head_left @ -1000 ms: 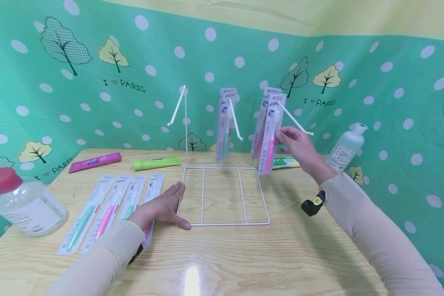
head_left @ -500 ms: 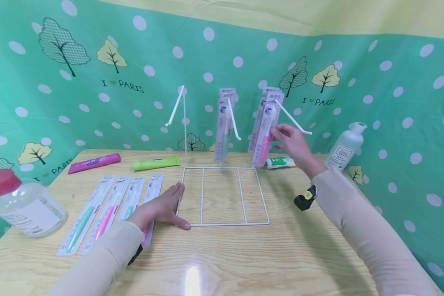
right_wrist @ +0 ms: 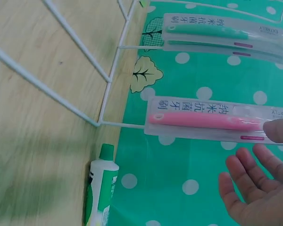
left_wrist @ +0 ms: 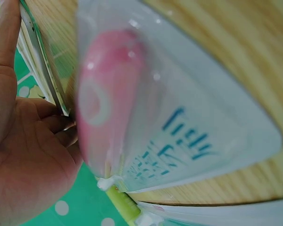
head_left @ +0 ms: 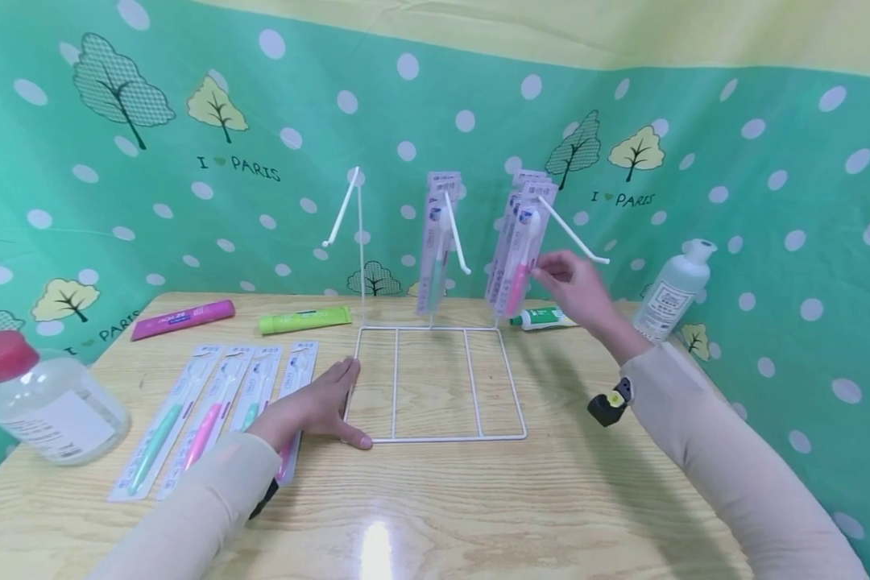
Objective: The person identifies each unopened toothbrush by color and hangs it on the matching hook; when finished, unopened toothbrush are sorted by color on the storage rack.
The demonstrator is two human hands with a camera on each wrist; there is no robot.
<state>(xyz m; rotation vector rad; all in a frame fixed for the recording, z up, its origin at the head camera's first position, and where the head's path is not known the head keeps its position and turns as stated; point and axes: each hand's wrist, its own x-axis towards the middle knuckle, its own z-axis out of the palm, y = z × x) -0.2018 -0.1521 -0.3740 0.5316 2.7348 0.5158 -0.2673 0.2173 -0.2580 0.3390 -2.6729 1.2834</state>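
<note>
Pink-handled toothbrush pack (head_left: 518, 278) hanging on the rack's right prong (head_left: 573, 229), lower end slanting a touch left, w/ at least one more pack (head_left: 504, 238) right behind it! And the R hand (head_left: 571, 286) has eased off to the side: a sec ago fingers were on that pack, swinging it back toward the prong's base; now thumb and fingers stand apart, nothing pinched. R-wrist cam has the thumb overlapping the pack's edge; can't tell if it's touching. What's it mean for the job? Looks like this one's as good as hung, its weight on the prong rather than the grip, IMO. Next door, green-handled packs on the middle prong (head_left: 457, 232); left prong (head_left: 341, 205) rises beyond. Down at the base, L hand (head_left: 326, 403) hasn't budged: laid flat-ish at the front-left corner of the wire rack (head_left: 442, 439), fingers extended, not gripping, prob. steadying it. Just left of it, 4 packs (head_left: 205, 427) lie side by side on the desk (head_left: 478, 507), pink and green handles, a couple partly under the L sleeve. Further out: green-capped tube (head_left: 548, 317) behind the R hand, lime tube (head_left: 304, 320) and magenta tube (head_left: 183, 320) back left, red-capped bottle (head_left: 58, 403) far L, pale bottle (head_left: 674, 294) far R, dotted cloth (head_left: 261, 105) behind it all.
</note>
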